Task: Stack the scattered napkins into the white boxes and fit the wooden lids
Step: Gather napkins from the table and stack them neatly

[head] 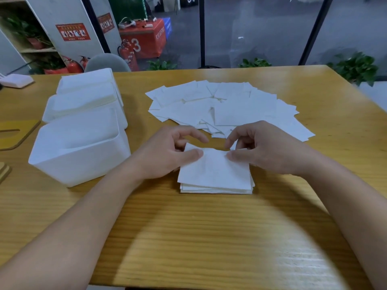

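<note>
Early going: both the left hand [167,151] and right hand [263,149] pinch the top napkin [213,168] squaring a small stack [216,188] on the desk [188,237], scattered napkins [219,105] waiting, nearest white box [79,151] empty, lids [14,131] off.

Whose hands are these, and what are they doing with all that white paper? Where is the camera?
The camera sits on a person's head, looking down, so you see their own two hands. On the wooden table lies a neat stack of napkins. The left hand and right hand both pinch the top napkin's far edge. Behind them more scattered napkins are spread out. To the left stand three white boxes, and at the far left edge are wooden lids, not yet on.
</note>
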A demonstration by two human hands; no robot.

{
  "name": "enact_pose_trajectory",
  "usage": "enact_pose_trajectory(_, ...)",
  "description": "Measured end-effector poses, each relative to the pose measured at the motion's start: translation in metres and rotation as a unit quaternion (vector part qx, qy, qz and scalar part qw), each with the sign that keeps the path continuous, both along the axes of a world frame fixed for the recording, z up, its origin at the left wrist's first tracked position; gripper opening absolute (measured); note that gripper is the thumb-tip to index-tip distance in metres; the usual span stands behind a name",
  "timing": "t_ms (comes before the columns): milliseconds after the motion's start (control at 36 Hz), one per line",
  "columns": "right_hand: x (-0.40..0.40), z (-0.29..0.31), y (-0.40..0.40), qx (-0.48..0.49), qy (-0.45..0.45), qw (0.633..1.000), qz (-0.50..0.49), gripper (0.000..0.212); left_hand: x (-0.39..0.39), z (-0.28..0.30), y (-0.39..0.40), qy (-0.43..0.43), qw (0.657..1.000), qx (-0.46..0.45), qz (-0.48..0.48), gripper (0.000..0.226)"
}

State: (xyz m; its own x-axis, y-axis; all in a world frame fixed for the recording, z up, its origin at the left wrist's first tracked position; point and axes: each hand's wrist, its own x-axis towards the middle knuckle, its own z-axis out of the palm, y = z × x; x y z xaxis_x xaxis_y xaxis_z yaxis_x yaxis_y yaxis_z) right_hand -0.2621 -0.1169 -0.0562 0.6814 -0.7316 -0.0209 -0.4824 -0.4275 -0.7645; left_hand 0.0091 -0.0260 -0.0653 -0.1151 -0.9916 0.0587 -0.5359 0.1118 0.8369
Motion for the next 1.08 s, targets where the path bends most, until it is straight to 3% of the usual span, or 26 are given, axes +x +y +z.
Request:
enact_pose_trajectory(194,0.001,-0.01,-0.005,-0.025,0.028,0.999,-0.002,0.009,0.002,-0.001,0.0,-0.081,0.996,0.009,-0.043,0.015)
enact_pose_trajectory(306,0.0,-0.011,-0.005,-0.043,0.016,0.999,-0.016,0.007,0.004,-0.003,-0.001,-0.076,0.996,0.0,-0.042,0.004)
enact_pose_trajectory(389,0.003,-0.014,-0.005,-0.109,0.008,0.993,-0.046,0.006,0.005,-0.005,-0.002,-0.082,0.996,-0.004,-0.029,0.005)
enact_pose_trajectory(556,0.009,-0.029,-0.011,-0.245,0.144,0.957,-0.05,0.051,0.004,-0.007,-0.003,-0.083,0.996,-0.001,-0.023,0.007)
enact_pose_trajectory(806,0.014,-0.036,-0.02,-0.25,0.191,0.948,-0.046,0.065,0.0,-0.006,-0.001,-0.092,0.995,-0.033,0.001,0.01)
enact_pose_trajectory(861,0.016,-0.036,-0.021,-0.247,0.193,0.948,-0.049,0.071,-0.001,-0.004,0.0,-0.099,0.994,-0.034,-0.007,0.021)
enact_pose_trajectory(1000,0.016,-0.034,-0.02,-0.252,0.185,0.948,-0.052,0.072,-0.009,0.003,0.007,-0.139,0.982,0.029,-0.123,0.083)
enact_pose_trajectory(1083,0.015,-0.032,-0.019,-0.252,0.157,0.953,-0.055,0.063,-0.012,0.001,0.008,-0.195,0.971,0.027,-0.137,0.089)
